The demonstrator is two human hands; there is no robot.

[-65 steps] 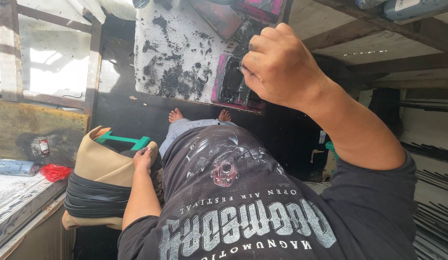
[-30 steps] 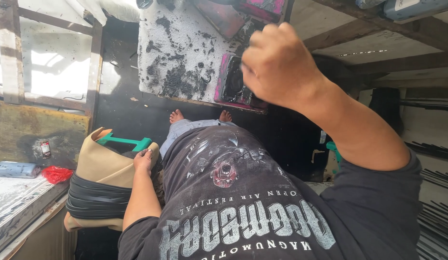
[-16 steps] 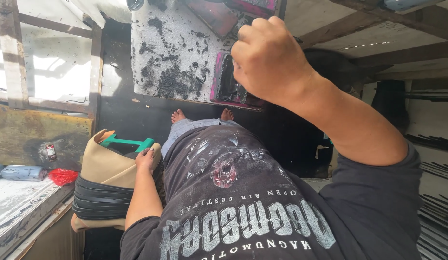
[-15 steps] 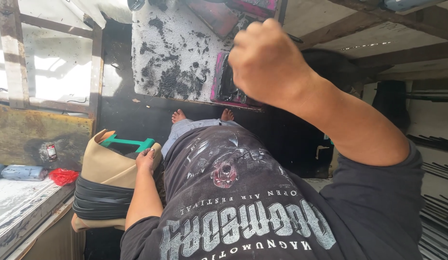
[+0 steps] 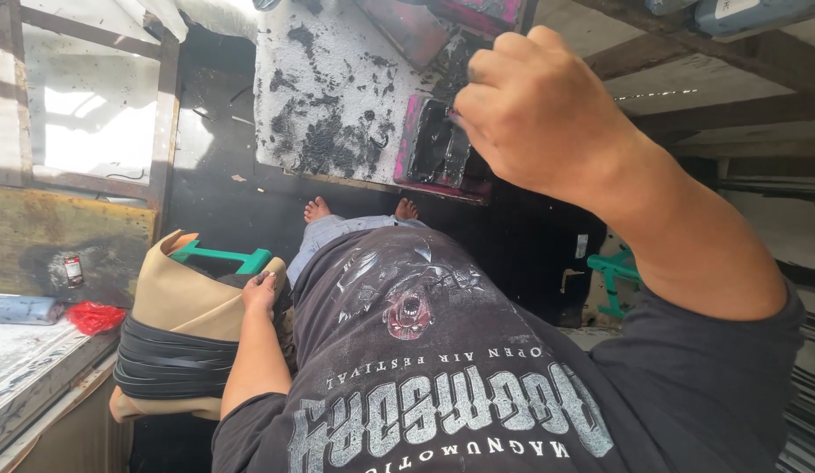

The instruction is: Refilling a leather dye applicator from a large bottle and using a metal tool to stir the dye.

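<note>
A person in a dark printed T-shirt (image 5: 442, 385) is sitting and looking down over their own body, 2 bare feet (image 5: 317, 209) showing beyond the knees on a dark floor. The right hand (image 5: 547, 109) is reaching forward, curled into a closed fist just over a pink rectangular tray smeared with black ink (image 5: 438, 153); whether the fingers are gripping anything is hidden from view. The tray is lying at the near edge of a white board blotched with black ink (image 5: 333, 105). The left hand (image 5: 260, 292) is resting down at the person's side, fingers loosely curled against a tan cushioned seat wrapped in black bands (image 5: 175, 337), touching its top edge. A green plastic handle (image 5: 219, 257) is poking out just behind that seat. A red crumpled bag (image 5: 95, 316) is lying on a worn counter (image 5: 26, 368) at the far left.
</note>
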